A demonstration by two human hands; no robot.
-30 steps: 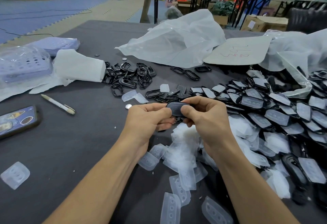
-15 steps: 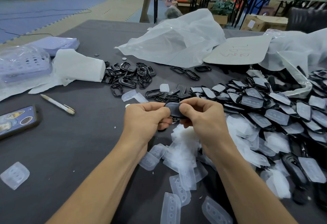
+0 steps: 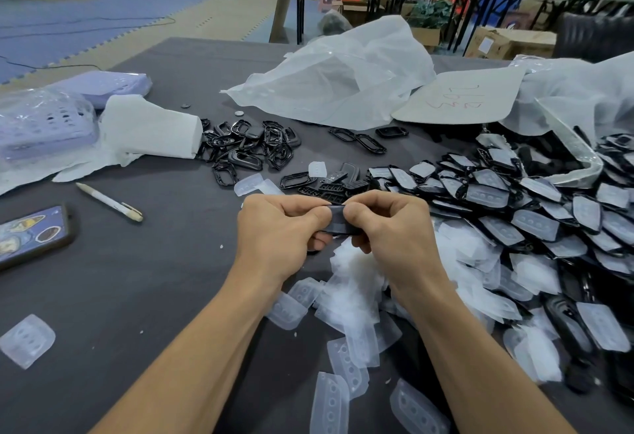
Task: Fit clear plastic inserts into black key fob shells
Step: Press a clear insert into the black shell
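Note:
Both hands meet over the middle of the dark table. My left hand [image 3: 278, 231] and my right hand [image 3: 387, 227] pinch one black key fob shell [image 3: 338, 221] between thumbs and curled fingers; most of the shell is hidden by the fingers. A heap of clear plastic inserts [image 3: 353, 282] lies just below the hands. To the right spreads a large pile of black shells with clear inserts on them [image 3: 535, 221]. Empty black shell frames [image 3: 250, 148] are heaped beyond the left hand.
A phone [image 3: 31, 233] and a pen [image 3: 109, 202] lie at the left, with a white paper roll [image 3: 151, 126] and a lilac basket in plastic [image 3: 41, 124] behind. A crumpled clear bag [image 3: 336, 80] and a cardboard sheet [image 3: 459, 97] sit at the back. One stray insert [image 3: 27, 341] lies at the near left.
Both hands have closed in tighter round the shell and now hide more of it. They stay in nearly the same spot above the insert heap.

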